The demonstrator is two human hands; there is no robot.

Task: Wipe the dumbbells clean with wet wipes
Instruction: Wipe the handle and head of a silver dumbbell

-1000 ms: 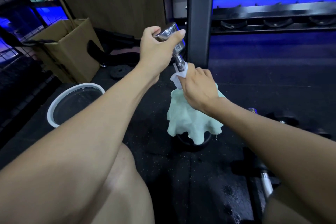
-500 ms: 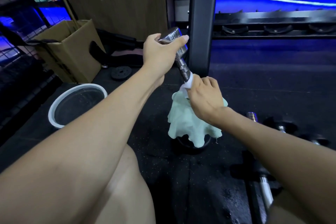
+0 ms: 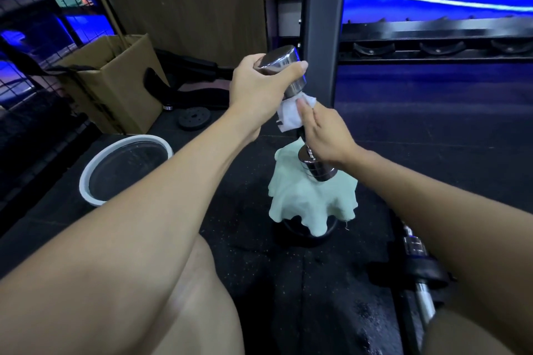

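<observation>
The chrome dumbbell (image 3: 297, 112) is being held tilted in the air, above the light green cloth (image 3: 311, 204) that is draped over a dark round object on the floor

Its upper head is being gripped by the left hand (image 3: 259, 89), fingers curled over the end and thumb laid along the side. The white wet wipe (image 3: 291, 115) is being pressed round the handle just under that head by the right hand (image 3: 326, 135), fingers curled round wipe and bar

Judgement on the step: the handle is being wiped, upper end now
- the wipe should be kept wrapped fully round the bar so the knurling is being covered on all sides
- strokes are best run along the bar while the dumbbell is being turned by the left hand
- the grip on the top head needs to be kept firm; polished chrome plus moisture is likely being made slippery, and a drop would land on the cloth and floor
- both heads are probably being left for later passes

Versus the frame half a second back: the wipe is now being worked higher, close under the upper head, where it was sitting low on the handle beside the cloth. The lower head (image 3: 317, 167) is now being exposed below the right hand; it was hidden. The dumbbell is being held slightly lower in view

Another dumbbell (image 3: 418, 265) is lying on the floor at right, untouched
</observation>
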